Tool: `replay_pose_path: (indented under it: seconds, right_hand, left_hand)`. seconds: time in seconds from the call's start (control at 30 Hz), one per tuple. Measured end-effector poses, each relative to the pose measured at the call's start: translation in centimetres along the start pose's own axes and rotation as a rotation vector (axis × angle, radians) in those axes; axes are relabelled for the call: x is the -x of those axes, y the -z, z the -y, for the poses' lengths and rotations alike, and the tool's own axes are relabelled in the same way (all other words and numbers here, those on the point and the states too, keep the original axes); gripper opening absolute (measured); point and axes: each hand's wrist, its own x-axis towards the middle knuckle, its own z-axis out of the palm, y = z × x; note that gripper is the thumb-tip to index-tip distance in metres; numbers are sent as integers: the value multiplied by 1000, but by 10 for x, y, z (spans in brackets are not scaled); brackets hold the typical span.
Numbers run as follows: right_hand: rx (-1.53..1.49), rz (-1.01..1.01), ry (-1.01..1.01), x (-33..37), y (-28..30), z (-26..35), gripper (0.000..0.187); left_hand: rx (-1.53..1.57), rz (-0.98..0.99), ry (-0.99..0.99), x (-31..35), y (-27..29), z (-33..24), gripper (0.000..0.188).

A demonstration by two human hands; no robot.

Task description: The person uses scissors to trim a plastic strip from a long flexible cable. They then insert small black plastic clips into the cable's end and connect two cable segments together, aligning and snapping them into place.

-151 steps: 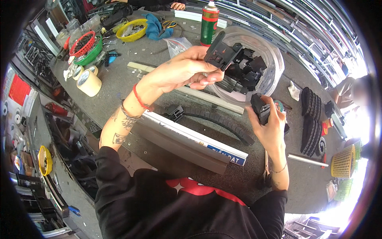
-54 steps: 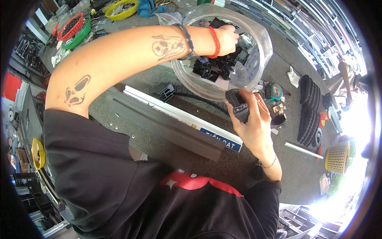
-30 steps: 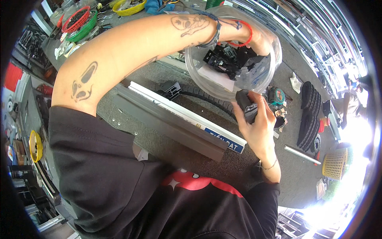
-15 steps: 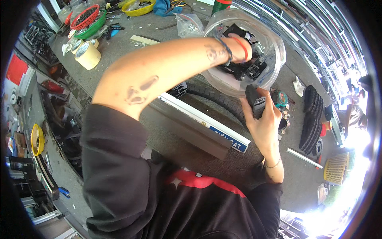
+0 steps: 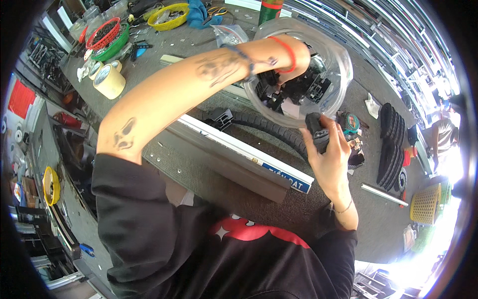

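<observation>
My left arm stretches across the bench, and my left hand [image 5: 297,56] is down inside a round clear plastic tub [image 5: 343,82]. Its fingers are mostly hidden behind the back of the hand. Black plastic parts [image 5: 314,85] lie heaped in the tub around it. Just outside the tub's near rim, my right hand [image 5: 329,158] is closed around a chunky dark block-like object [image 5: 316,132], whose exact kind I cannot make out. In front of me lie a white metal profile [image 5: 234,149] with a blue label and a brown profile [image 5: 224,167] alongside it.
A black curved ribbed strip [image 5: 271,128] lies between the profile and tub. At right are a teal tape measure [image 5: 350,123], bundled black strips [image 5: 391,144] and a yellow basket [image 5: 425,204]. Tape rolls [image 5: 109,82], red [image 5: 103,34] and yellow baskets [image 5: 169,16] stand at far left.
My left forearm has swung lower and left at the elbow, with the wrist turned over the tub. My right hand keeps its hold and has barely moved. The view has shifted slightly.
</observation>
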Motion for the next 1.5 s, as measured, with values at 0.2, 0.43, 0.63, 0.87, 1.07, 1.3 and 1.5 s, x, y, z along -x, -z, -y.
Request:
replay_pose_path:
  seconds: [0.2, 0.43, 0.63, 0.87, 1.07, 1.3, 1.5]
  right_hand:
    - [-64, 53, 88, 5, -6, 2, 58]
    - [-62, 115, 130, 7, -6, 2, 38]
    - [-65, 165, 100, 10, -6, 3, 41]
    - [-58, 131, 113, 10, -7, 4, 61]
    - [-37, 96, 82, 13, -10, 5, 56]
    - [-16, 98, 109, 11, -9, 11, 35]
    - [-3, 231, 150, 14, -7, -1, 65]
  left_hand:
    - [31, -124, 106, 29, -25, -5, 32]
    - [114, -339, 44, 36, -42, -1, 20]
    - [233, -402, -65, 10, -54, -8, 19]
    - [90, -429, 87, -41, -60, -45, 27]
    - [-30, -90, 245, -90, -50, -43, 47]
    - [-62, 96, 271, -139, -51, -45, 32]
    - [140, -846, 23, -117, -88, -9, 24]
